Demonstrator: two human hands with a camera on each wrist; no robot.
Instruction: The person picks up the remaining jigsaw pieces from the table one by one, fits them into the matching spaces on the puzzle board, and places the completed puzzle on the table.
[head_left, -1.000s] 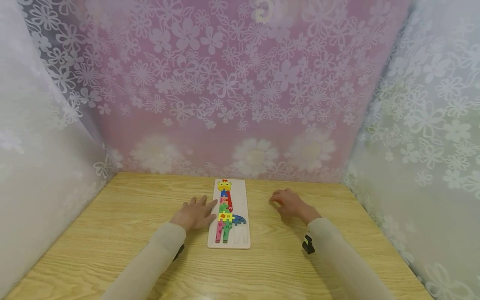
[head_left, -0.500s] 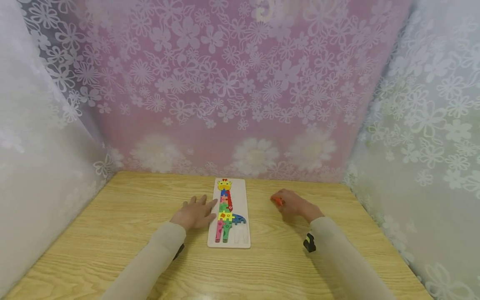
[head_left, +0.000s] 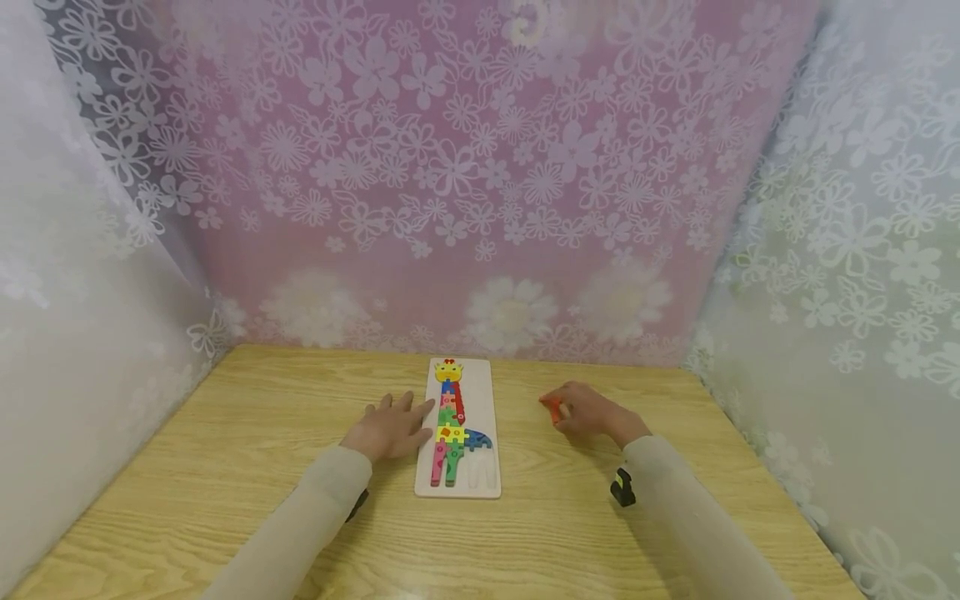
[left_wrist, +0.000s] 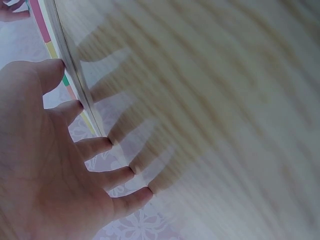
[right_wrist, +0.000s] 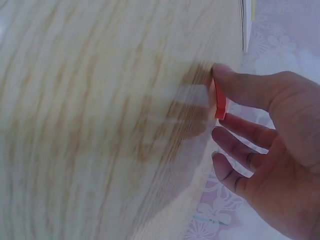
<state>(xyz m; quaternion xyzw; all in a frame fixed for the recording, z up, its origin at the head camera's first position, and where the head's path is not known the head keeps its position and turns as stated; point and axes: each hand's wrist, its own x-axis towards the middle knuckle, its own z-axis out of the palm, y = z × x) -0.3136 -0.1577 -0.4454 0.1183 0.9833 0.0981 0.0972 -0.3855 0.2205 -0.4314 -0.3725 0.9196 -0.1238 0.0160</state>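
Note:
A pale puzzle board (head_left: 481, 392) lies on the table with a giraffe of coloured pieces set in it; a pale leg-shaped recess shows at its lower right, under the blue piece (head_left: 477, 438). My left hand (head_left: 386, 427) is spread flat, its thumb and index finger at the board's left edge. Straight fingers of the left hand (left_wrist: 57, 160) touch the tabletop in the left wrist view. To the right of the board, my right hand (head_left: 588, 408) pinches an orange-red puzzle piece (right_wrist: 220, 99) between thumb and index finger, close to the tabletop. The piece's full shape is partly hidden.
The wooden table (head_left: 225, 475) runs back to a pink flowered curtain (head_left: 450, 167). White flowered cloth (head_left: 862, 275) hangs along the right side, and a pale cloth (head_left: 90, 333) along the left.
The orange-red piece, not visible a second ago, now shows between my right thumb and finger. The right hand has shifted only slightly. My left hand and the board have stayed put.

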